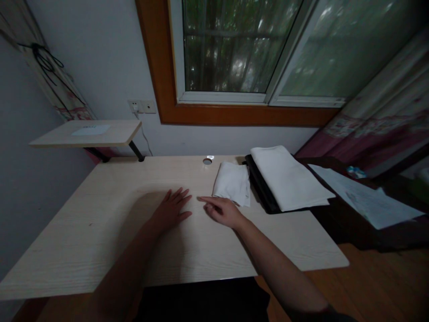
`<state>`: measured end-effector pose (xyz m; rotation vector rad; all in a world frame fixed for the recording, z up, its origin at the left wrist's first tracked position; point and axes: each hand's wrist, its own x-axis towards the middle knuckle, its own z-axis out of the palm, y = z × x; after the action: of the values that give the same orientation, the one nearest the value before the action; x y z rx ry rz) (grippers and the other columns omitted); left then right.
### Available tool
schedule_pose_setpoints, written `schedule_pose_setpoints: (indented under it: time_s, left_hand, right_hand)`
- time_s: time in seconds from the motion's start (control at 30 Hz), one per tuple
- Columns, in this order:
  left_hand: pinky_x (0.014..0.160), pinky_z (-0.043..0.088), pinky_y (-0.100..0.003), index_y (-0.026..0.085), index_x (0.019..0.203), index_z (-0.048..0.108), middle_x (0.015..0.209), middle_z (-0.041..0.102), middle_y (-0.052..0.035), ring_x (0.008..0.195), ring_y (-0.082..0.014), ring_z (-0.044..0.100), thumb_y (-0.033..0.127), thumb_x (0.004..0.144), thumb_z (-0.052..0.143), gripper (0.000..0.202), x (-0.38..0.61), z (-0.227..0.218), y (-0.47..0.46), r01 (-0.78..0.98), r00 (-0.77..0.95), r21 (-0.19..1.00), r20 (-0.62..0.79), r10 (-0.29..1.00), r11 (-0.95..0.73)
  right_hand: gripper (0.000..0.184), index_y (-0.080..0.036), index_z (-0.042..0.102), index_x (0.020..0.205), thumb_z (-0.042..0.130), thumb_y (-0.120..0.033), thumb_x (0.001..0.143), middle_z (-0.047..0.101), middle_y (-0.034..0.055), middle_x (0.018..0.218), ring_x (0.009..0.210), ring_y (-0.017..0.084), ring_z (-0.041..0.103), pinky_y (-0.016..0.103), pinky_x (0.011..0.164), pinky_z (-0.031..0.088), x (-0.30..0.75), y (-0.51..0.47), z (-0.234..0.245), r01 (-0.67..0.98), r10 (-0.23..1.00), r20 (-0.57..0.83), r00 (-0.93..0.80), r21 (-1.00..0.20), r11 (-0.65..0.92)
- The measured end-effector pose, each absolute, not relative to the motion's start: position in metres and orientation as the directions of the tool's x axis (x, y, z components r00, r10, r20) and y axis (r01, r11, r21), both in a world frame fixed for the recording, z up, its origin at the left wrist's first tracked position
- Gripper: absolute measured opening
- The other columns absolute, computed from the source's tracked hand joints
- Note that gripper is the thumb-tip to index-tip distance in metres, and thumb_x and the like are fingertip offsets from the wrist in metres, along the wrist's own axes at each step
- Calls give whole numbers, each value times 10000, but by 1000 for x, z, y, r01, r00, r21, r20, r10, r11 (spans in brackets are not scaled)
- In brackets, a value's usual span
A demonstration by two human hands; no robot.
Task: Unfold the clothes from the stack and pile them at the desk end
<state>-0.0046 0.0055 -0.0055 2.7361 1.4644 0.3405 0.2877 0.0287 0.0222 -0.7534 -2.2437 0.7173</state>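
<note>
My left hand (173,208) lies flat on the pale wood-grain desk (100,250), its fingers spread and nothing in it. Just to its right, my right hand (223,212) rests on the desk, the index finger stretched toward the left hand and the other fingers partly curled. No object shows in it. A small gap separates the two hands. Closest to my right hand is a small folded white cloth (233,181), right behind it.
A larger folded white cloth (290,179) lies over a flat black object (263,188) on the right. Papers (362,192) rest on a dark surface beyond. A raised shelf (124,129) bearing a sheet stands at the left rear. A cable hole (207,161) sits near the back edge.
</note>
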Motion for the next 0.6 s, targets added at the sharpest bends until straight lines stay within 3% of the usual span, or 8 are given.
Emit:
schedule_pose_setpoints:
  time_s: [0.17,0.3,0.47,0.6]
  left_hand:
    - [1269,168,-555,298,1574,375,1670,325,-58,1564,-276,244,605,1014,433,642,-5,-5,6,827,530,116,168,831,-550]
    - [1274,159,-545,283,1574,377,1677,307,-55,1567,-272,235,613,1020,408,646,-5,-4,5,830,530,113,145,835,-546]
    - [1277,152,-547,278,1575,376,1680,297,-48,1572,-272,218,603,1024,404,640,-4,0,4,837,524,117,114,844,-535]
    - [1279,143,-551,274,1578,370,1686,282,-43,1574,-272,212,605,1024,403,647,-4,2,5,843,518,118,89,851,-526]
  right_hand:
    - [334,-271,696,1249,489,-221,992,759,46,1156,990,193,723,351,896,586,295,32,20,396,700,582,-414,-577,714]
    - [329,-228,709,1195,470,-198,971,748,76,1135,1063,243,675,428,971,544,310,42,22,601,724,672,-158,-516,610]
    - [483,-193,583,1419,514,-257,946,548,121,1496,1360,338,483,563,1142,397,321,56,13,872,829,559,-31,-390,296]
    - [471,-229,592,1429,482,-323,982,512,99,1539,1463,386,355,642,1162,335,322,60,-2,934,906,424,-12,-318,161]
